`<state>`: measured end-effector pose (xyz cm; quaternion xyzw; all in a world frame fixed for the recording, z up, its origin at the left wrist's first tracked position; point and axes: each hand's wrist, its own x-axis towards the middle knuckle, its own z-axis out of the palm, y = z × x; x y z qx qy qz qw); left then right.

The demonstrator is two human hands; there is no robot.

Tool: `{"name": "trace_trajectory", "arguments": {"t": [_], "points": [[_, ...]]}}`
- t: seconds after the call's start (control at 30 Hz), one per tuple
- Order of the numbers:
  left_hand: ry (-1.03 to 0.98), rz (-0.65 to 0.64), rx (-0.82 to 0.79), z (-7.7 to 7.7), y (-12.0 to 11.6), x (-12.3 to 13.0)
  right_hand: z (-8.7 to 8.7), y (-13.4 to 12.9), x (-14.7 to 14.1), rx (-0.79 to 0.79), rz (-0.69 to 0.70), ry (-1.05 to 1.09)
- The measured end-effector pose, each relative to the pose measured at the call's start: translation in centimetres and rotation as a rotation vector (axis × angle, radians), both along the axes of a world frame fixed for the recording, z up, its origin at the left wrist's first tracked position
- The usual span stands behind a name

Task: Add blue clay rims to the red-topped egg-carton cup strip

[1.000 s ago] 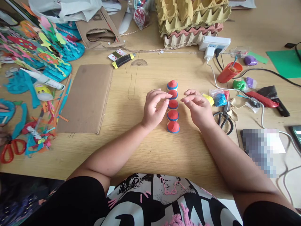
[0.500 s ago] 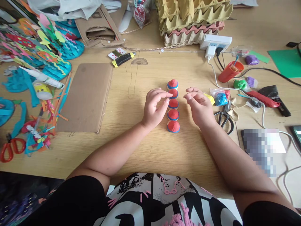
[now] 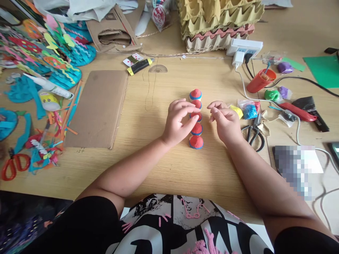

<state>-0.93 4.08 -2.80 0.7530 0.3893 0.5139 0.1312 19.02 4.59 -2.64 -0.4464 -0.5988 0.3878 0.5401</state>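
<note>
Several small red domes with blue rims (image 3: 196, 141) stand in a straight line on the table, running away from me. My left hand (image 3: 178, 121) hovers at the left of this line, thumb and fingers apart with nothing between them; its fingertips partly cover the middle domes. On the other side of the line is my right hand (image 3: 224, 123), thumb and fingertips pinched together. Whatever that pinch holds, if anything, is too small to make out. Neither hand visibly grips a dome.
A cardboard sheet (image 3: 96, 109) lies left, near paper scraps, a glue bottle (image 3: 49, 86) and red-handled scissors (image 3: 15, 165). At right are black-handled pliers (image 3: 254, 132), bagged clay (image 3: 249, 111), a red cup (image 3: 261, 81) and cables. Egg trays (image 3: 219, 26) and a power strip (image 3: 245, 47) stand behind.
My left hand has shifted slightly right, its thumb and fingertips now further over the domes. My right fingers have drawn closer together. The whole view has moved a little.
</note>
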Motion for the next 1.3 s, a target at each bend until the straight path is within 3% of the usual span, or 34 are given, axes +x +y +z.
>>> {"name": "trace_trajectory", "arguments": {"t": [0.17,0.57,0.87,1.3], "points": [[0.086,-0.028,0.045,0.0,-0.2,0.2,0.7,-0.6,-0.3,0.044,0.053,-0.066],[0.023,-0.021,0.033,0.2,-0.3,0.2,1.2,-1.0,-0.5,0.111,0.140,-0.150],[-0.076,-0.025,-0.076,-0.1,0.0,0.1,1.3,-0.9,-0.2,0.223,0.095,-0.259],[-0.187,-0.077,-0.107,0.2,-0.1,-0.1,1.2,-1.0,-0.5,0.185,0.037,-0.161]]}}
